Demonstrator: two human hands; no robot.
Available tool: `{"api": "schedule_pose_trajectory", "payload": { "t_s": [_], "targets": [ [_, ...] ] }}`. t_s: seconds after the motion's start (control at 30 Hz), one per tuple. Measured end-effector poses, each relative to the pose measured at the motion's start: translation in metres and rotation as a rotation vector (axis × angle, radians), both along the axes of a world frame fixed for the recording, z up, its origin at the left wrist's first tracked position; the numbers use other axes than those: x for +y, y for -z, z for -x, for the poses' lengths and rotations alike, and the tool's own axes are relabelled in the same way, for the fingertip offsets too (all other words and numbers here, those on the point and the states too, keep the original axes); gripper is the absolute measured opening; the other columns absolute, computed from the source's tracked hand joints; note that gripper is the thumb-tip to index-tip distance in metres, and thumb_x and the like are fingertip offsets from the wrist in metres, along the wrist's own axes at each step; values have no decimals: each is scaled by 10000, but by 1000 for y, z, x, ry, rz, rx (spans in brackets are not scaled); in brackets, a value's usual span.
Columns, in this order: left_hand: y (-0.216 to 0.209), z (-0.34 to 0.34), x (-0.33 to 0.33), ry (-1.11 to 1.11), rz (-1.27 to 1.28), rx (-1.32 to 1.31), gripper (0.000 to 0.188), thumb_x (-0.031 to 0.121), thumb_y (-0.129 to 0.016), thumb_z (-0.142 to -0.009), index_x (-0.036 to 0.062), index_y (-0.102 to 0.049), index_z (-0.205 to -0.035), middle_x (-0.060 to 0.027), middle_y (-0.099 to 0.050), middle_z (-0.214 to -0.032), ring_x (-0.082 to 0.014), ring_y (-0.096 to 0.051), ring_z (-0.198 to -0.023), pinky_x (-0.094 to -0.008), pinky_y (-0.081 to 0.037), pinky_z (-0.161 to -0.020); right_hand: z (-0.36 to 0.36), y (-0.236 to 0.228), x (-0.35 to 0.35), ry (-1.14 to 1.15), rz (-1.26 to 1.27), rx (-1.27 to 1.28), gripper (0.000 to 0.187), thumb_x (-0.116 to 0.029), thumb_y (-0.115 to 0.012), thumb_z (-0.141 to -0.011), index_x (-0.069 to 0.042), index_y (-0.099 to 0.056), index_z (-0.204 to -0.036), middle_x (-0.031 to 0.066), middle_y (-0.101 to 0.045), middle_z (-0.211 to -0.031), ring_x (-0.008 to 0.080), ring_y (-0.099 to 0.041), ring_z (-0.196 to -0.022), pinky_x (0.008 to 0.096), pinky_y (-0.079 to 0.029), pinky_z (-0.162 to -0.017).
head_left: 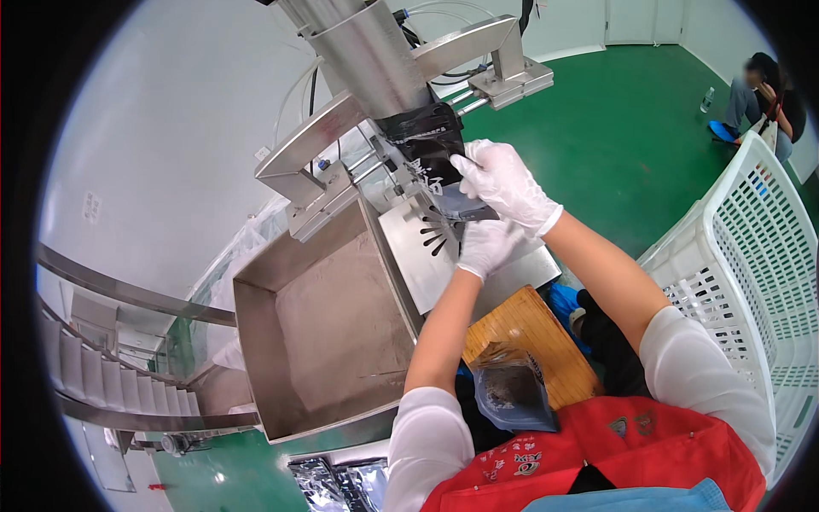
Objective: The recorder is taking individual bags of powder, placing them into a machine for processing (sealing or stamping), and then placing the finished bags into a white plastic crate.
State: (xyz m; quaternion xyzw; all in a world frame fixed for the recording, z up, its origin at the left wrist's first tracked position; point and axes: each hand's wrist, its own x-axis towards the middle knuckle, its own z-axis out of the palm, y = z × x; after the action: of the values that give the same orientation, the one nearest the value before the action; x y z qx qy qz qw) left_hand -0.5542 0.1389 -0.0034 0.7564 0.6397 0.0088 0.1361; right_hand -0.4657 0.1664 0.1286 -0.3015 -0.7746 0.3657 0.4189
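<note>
A black pouch [431, 154] with pale print hangs at the lower end of a wide steel filling tube [375, 64], its top up against the tube's mouth. My right hand [508, 183], in a white glove, is closed on the pouch's right edge, thumb across its front. Just below, my gloved left hand [489, 246] is at the pouch's bottom end; its fingers are mostly hidden behind the pouch and my right hand. Under the pouch lies a slotted steel plate [414, 256]. Another pouch, open and holding greyish powder [512, 388], rests by my lap.
Metal clamp arms [324, 141] flank the tube. A deep steel tray [256, 341] dusted with powder stands left. A wooden stool [554, 358] is before me, a white basket [717, 290] right. Flat pouches [337, 482] lie lower left. A person [759, 102] crouches far right.
</note>
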Motion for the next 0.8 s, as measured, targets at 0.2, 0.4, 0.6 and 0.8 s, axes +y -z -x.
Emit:
{"api": "schedule_pose_trajectory", "payload": {
  "t_s": [0.2, 0.4, 0.6, 0.8],
  "targets": [
    [67, 209, -63, -778, -467, -50, 623, 543, -444, -927, 216, -372, -1452, -68, -324, -1528, -310, -289, -1405, -630, -131, -1105, -47, 4, -41, -89, -264, -143, 246, -166, -552, -916, 33, -634, -1036, 204, -635, -845, 308, -625, -697, 385, -491, -679],
    [59, 281, -137, -1312, 261, -26, 748, 459, -615, -865, 54, -374, -1445, -212, -230, -1544, -361, -243, -1419, -565, -228, -1114, -118, 44, -92, -49, 164, -147, 270, -138, -568, -917, 18, -633, -1128, 150, -624, -863, 208, -596, -682, 324, -500, -686],
    [63, 295, -200, -1269, -162, -711, 809, 416, -590, -914, 33, -184, -1499, -203, -223, -1549, -349, -216, -1432, -478, -221, -1141, -117, 58, -106, -94, 38, -214, 296, -201, -549, -905, 7, -654, -1088, 194, -664, -982, 362, -619, -930, 408, -487, -839],
    [17, 241, -215, -842, -671, -2045, 877, 605, -376, -948, 0, -77, -1508, -183, -104, -1580, -265, -34, -1478, -408, -44, -1194, 1, -1, -100, -585, -446, -147, 579, -343, -485, -949, 0, -396, -1406, 204, -457, -1410, 339, -421, -1314, 401, -342, -1086]
  ]
}}
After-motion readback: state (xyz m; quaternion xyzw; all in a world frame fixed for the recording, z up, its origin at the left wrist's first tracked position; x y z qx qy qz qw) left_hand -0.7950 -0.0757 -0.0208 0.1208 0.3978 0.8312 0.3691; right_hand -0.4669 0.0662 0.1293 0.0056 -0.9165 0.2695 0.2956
